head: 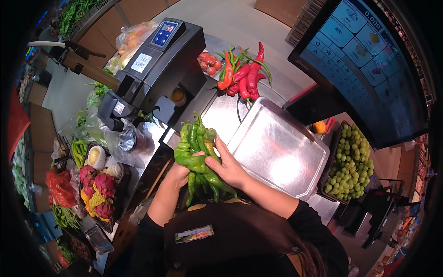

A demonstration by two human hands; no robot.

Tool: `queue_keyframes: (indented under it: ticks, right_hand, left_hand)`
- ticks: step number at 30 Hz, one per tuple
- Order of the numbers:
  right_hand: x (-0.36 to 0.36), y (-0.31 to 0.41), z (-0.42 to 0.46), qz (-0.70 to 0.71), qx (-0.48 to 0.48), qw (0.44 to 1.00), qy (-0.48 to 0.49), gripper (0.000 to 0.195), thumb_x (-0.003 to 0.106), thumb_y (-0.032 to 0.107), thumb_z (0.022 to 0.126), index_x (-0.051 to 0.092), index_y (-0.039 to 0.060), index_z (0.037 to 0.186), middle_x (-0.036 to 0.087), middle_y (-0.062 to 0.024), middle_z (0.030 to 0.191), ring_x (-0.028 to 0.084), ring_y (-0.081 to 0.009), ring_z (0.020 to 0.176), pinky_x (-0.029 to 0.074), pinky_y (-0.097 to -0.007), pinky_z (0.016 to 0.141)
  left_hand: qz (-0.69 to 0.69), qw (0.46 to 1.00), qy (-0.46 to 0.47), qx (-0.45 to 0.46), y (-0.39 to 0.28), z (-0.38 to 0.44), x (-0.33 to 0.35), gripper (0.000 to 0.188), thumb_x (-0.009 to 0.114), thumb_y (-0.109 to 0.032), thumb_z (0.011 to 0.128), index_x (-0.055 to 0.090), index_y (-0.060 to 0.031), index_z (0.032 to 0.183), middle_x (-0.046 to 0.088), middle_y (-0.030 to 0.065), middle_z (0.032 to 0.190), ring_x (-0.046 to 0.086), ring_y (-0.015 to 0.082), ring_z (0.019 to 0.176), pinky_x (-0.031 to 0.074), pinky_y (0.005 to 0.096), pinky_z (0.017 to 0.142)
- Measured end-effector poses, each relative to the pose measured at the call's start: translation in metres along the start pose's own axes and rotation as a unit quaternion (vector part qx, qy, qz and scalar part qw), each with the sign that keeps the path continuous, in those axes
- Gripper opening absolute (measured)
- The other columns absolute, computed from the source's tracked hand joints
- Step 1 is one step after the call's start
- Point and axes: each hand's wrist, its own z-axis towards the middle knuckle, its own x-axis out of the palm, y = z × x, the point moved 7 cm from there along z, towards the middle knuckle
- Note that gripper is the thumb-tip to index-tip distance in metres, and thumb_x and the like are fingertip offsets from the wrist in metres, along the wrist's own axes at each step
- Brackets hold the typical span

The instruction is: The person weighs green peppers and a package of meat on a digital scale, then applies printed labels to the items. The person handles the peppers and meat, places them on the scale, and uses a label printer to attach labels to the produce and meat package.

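A bunch of long green peppers (202, 162) is gathered between my two hands, close to my chest. My left hand (180, 173) grips the bunch from the left, its fingers partly hidden behind the peppers. From the right, my right hand (230, 166) presses on the same bunch with its thumb over the front. One pepper near the top has a yellowish patch. Just right of my hands is the bare stainless steel pan of a weighing scale (277, 152). Beyond it, several red chili peppers (245, 76) lie on the metal counter with a few thin green ones.
A black bag-sealing machine (166, 69) stands at the left, near packed tomatoes (209, 64). A touchscreen (363, 65) rises at the right above a basket of green grapes (349, 164). Dragon fruit (105, 185) fills a basket at the lower left.
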Motion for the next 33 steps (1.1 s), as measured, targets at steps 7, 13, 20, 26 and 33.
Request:
queue_keyframes:
  ticks: [7, 13, 20, 26, 33]
  right_hand:
    - [0.023, -0.013, -0.011, 0.281, 0.049, 0.957, 0.047, 0.076, 0.061, 0.027, 0.089, 0.017, -0.0025, 0.144, 0.035, -0.0183, 0.14, 0.036, -0.0261, 0.13, 0.029, -0.0336, 0.106]
    - [0.031, -0.012, -0.02, 0.307, 0.091, 0.947, 0.038, 0.052, 0.049, 0.024, 0.096, 0.03, -0.0013, 0.137, 0.041, -0.0152, 0.132, 0.04, -0.022, 0.121, 0.032, -0.0319, 0.102]
    - [0.102, -0.02, -0.036, 0.396, 0.112, 0.909, 0.065, 0.052, 0.039, 0.027, 0.1, 0.02, 0.0016, 0.141, 0.037, -0.0115, 0.133, 0.037, -0.0198, 0.121, 0.028, -0.0304, 0.103]
    - [0.217, -0.049, -0.048, 0.524, 0.237, 0.814, 0.079, 0.041, 0.048, 0.014, 0.097, 0.03, 0.0067, 0.133, 0.043, -0.0079, 0.127, 0.046, -0.0189, 0.116, 0.041, -0.0354, 0.098]
    - [0.338, -0.04, -0.143, 0.424, 0.459, 0.704, 0.337, 0.039, 0.047, 0.035, 0.097, 0.048, 0.0038, 0.12, 0.056, -0.0075, 0.115, 0.055, -0.0169, 0.104, 0.046, -0.0297, 0.091]
  left_hand:
    - [0.046, 0.991, -0.127, -0.01, 0.017, -0.037, -0.001, 0.045, 0.058, -0.017, 0.09, 0.044, -0.0047, 0.131, 0.054, 0.0077, 0.122, 0.056, 0.0177, 0.107, 0.047, 0.0318, 0.09]
    - [0.1, 0.99, 0.024, 0.1, -0.001, -0.065, 0.017, 0.088, 0.073, -0.026, 0.078, 0.018, -0.0053, 0.143, 0.037, 0.0116, 0.138, 0.038, 0.022, 0.127, 0.032, 0.0345, 0.105]
    - [0.146, 0.988, 0.03, 0.037, -0.015, -0.082, -0.04, 0.086, 0.079, -0.032, 0.072, 0.033, -0.0008, 0.138, 0.046, 0.0093, 0.133, 0.045, 0.0188, 0.121, 0.037, 0.0328, 0.101]
    - [0.051, 0.998, -0.016, -0.032, 0.008, -0.146, -0.138, 0.077, 0.073, -0.024, 0.078, 0.032, -0.0029, 0.14, 0.047, 0.0099, 0.133, 0.047, 0.0206, 0.122, 0.038, 0.033, 0.102]
    - [0.094, 0.994, -0.045, -0.038, 0.049, -0.272, -0.226, 0.074, 0.075, -0.022, 0.074, 0.039, -0.0001, 0.135, 0.05, 0.0101, 0.13, 0.048, 0.0198, 0.12, 0.038, 0.0322, 0.101]
